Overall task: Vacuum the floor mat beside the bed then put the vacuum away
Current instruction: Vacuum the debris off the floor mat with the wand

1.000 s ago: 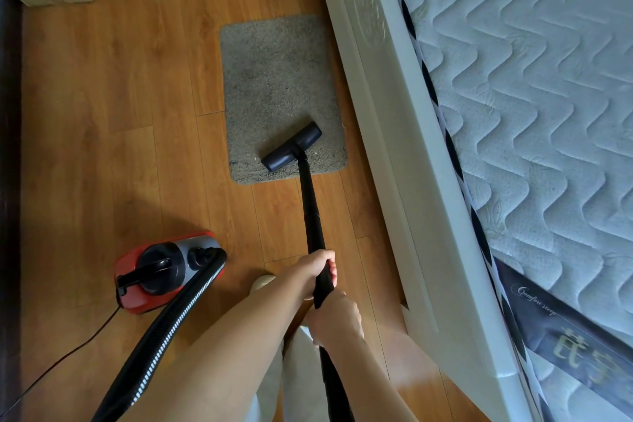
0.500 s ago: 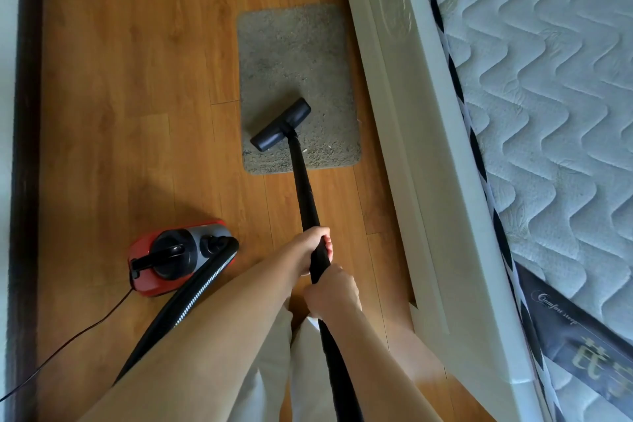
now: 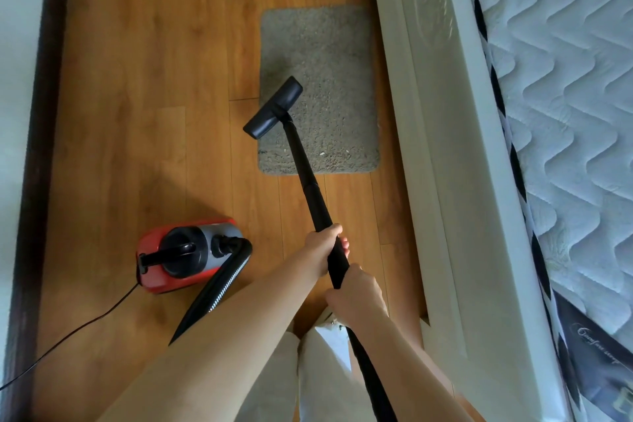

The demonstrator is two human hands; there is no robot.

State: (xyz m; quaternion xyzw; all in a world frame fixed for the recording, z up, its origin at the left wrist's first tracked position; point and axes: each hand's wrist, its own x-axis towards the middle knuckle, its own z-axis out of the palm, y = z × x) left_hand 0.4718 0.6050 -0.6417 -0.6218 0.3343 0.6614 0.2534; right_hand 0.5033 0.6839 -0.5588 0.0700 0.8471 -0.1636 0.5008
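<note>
Both hands grip the black wand (image 3: pixel 310 188): left hand (image 3: pixel 323 250) ahead, right hand (image 3: pixel 358 291) behind. Beyond them, the floor nozzle (image 3: pixel 274 108) overlaps the mat's (image 3: pixel 329 55) left edge. Specks remain on the mat; vacuuming appears unfinished, and the canister (image 3: pixel 185 255) is not yet stored.

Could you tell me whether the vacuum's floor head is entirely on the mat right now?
No, the floor head straddles the left edge of the mat, with its near end over the wooden floor.

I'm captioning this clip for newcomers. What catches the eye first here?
The black wand gripped by the left hand and right hand, its nozzle on the grey mat's left edge beside the white bed frame. Then the red vacuum body on the wood floor, lower left.
</note>
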